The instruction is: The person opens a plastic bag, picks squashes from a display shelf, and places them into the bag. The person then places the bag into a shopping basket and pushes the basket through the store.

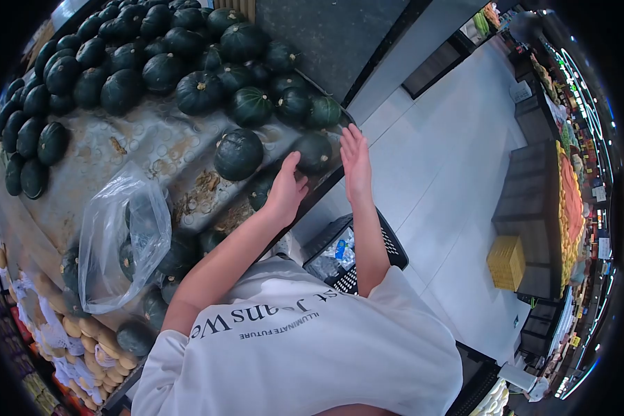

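A round dark green kabocha squash (315,153) rests near the corner of the display stand, between my two hands. Beside its lower left is my left hand (285,189), fingers curved and apart; whether it touches the squash I cannot tell. My right hand (356,165) is open at the stand's edge, fingers stretched out and palm turned toward the squash. Just left of them sits another kabocha squash (238,154). Partly hidden behind my left hand is one more squash (259,193).
Many kabocha squashes (163,72) are heaped at the back of the stand. A clear plastic bag (123,239) lies at left over several more. Tan oblong produce (93,340) is at lower left. Below my right arm is a black basket (390,239). A yellow crate (506,263) stands across the aisle.
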`<state>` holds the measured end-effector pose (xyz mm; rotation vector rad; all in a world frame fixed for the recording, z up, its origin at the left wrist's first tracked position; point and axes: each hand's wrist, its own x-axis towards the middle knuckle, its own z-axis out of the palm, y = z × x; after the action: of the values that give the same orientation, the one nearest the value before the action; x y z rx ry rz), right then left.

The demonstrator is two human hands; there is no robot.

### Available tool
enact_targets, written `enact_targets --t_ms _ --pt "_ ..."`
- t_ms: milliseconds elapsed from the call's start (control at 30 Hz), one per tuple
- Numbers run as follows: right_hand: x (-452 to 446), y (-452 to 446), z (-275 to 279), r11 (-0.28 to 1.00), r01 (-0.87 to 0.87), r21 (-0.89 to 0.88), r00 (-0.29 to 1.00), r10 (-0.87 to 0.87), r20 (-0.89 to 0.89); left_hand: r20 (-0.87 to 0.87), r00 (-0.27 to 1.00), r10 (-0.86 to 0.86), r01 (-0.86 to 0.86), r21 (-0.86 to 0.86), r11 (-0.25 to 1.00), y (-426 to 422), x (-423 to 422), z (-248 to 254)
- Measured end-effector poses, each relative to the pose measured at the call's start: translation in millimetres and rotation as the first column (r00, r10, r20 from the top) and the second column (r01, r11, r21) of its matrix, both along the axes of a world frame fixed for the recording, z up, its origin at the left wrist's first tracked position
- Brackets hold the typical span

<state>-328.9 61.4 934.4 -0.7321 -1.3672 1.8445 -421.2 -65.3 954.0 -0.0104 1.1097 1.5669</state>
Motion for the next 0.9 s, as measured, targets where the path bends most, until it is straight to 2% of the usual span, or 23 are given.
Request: enact_targets --t_ms 100,167,233,400,500,600,667,733,800,900 --pt "-15.7 21.3 -11.1 0.998 -0.053 0.031 0.990 0.049 0.131 0.057 0.997 0.043 -0.043 -0.005 0.999 19.0 -9.9 -12.4" --pt "-26.5 14.1 6.2 0.996 -0.053 0.073 0.980 0.037 0.196 0.094 0.994 0.055 -0.057 0.019 0.998 25.2 -12.8 -10.8" --pt "-28.6 10.5 -0.7 0.995 -0.051 0.088 0.972 0.030 0.232 0.120 0.992 0.045 -0.048 0.020 0.999 25.8 -13.0 -19.9" --pt "-20.3 -4.3 -90.8 0.997 -0.020 0.074 0.982 0.006 0.188 0.156 0.987 0.041 -0.044 0.011 0.999 -1.0 0.1 -77.9" --pt "-20.0 -16.7 -110.2 0.981 -0.025 0.192 0.969 -0.023 0.246 0.142 0.989 0.045 -0.047 0.013 0.999 -10.1 3.0 -92.1" --pt "-35.7 -3.4 -75.7 0.993 -0.011 0.121 0.981 -0.012 0.194 0.153 0.988 0.027 -0.032 0.029 0.999 6.8 -9.8 -61.5" --pt "-46.5 7.1 -40.4 0.973 0.026 0.230 0.960 -0.088 0.267 0.211 0.977 0.043 -0.049 0.024 0.998 23.5 -21.8 -22.7" --pt "-53.0 8.5 -16.2 0.937 0.051 0.347 0.931 -0.170 0.324 0.193 0.978 0.085 -0.084 -0.013 0.996 32.8 -24.8 5.9" --pt "-55.0 2.2 -3.3 0.885 0.066 0.460 0.894 -0.257 0.367 0.181 0.978 0.104 -0.106 -0.004 0.994 32.2 -27.5 11.3" --pt "-49.7 -11.9 7.7 0.943 0.110 0.313 0.965 -0.177 0.193 0.185 0.975 0.123 -0.137 0.066 0.988 18.5 -29.5 -3.7"
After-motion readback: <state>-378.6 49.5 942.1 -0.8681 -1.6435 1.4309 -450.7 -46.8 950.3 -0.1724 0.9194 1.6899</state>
